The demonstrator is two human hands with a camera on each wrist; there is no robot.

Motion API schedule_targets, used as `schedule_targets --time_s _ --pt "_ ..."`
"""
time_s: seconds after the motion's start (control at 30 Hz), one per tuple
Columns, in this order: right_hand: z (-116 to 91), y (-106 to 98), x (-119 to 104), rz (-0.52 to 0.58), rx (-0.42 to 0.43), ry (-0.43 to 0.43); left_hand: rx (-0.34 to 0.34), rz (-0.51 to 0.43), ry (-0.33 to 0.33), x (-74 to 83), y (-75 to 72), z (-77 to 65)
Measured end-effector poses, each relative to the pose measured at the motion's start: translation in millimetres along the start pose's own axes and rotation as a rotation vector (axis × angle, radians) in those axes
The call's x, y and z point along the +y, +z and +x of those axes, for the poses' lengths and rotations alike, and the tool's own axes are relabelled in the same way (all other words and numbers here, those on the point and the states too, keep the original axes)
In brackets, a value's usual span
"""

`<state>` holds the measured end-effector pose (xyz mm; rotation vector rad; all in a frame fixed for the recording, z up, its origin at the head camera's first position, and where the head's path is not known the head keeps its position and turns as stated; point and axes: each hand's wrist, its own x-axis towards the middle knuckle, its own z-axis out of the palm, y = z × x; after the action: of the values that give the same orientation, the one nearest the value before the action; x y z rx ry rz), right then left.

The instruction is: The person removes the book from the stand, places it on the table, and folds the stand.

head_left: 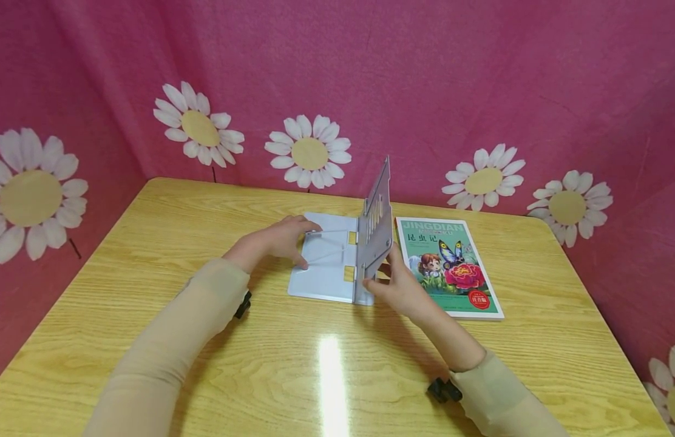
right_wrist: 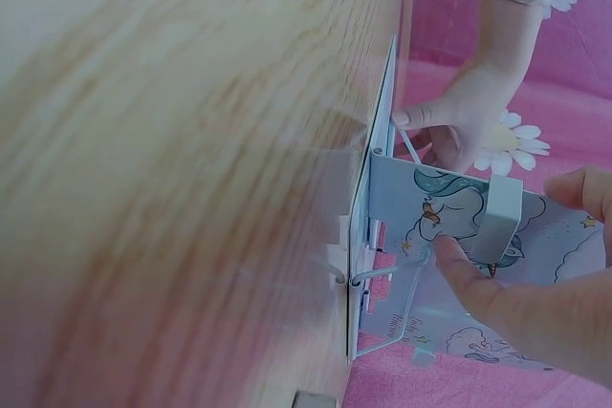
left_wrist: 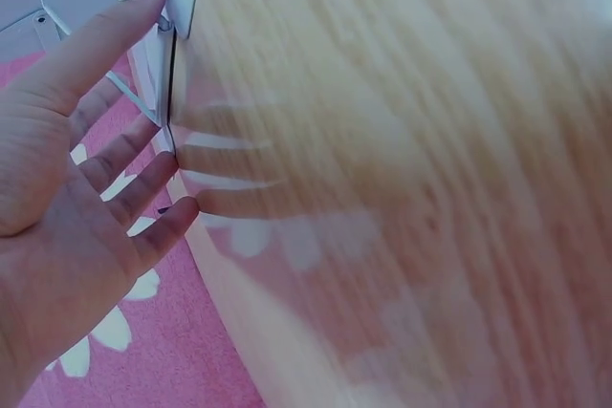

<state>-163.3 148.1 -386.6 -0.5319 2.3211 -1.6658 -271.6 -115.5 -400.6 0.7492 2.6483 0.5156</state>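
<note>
1. Left hand (head_left: 283, 238), fingers extended, touches the base (head_left: 318, 280); right hand (head_left: 401, 288) touches the raised panel (head_left: 380, 240), any grip indiscernible.
2. Hinged stand (head_left: 363, 295) on the table (head_left: 250, 376): unfolding appears mostly done; seating the wire brace (right_wrist: 387, 272) possibly remains.
3. Book (head_left: 438, 243), flat, just right of the panel, possibly limiting rightward tilt; flowered curtain (head_left: 425, 79) behind.

The folding bookstand (head_left: 365, 249) is pale grey, its outer panel (right_wrist: 540, 226) printed with teal-maned cartoon unicorns. The book (head_left: 425, 249) has a green cover with a red flower (head_left: 464, 276) and a blue-and-yellow butterfly (head_left: 445, 252). The tabletop (head_left: 261, 370) shows yellow wood grain, the cloth backdrop (head_left: 370, 73) is magenta with white, yellow-centred daisies (head_left: 309, 153), and the sleeves (head_left: 168, 346) are beige.
</note>
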Motion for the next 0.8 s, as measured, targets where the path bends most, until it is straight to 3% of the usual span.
schedule_targets --time_s 0.8 --pt "0.2 0.0 1.3 -0.003 0.006 0.006 -0.053 0.081 -0.030 7.2 -4.2 5.3"
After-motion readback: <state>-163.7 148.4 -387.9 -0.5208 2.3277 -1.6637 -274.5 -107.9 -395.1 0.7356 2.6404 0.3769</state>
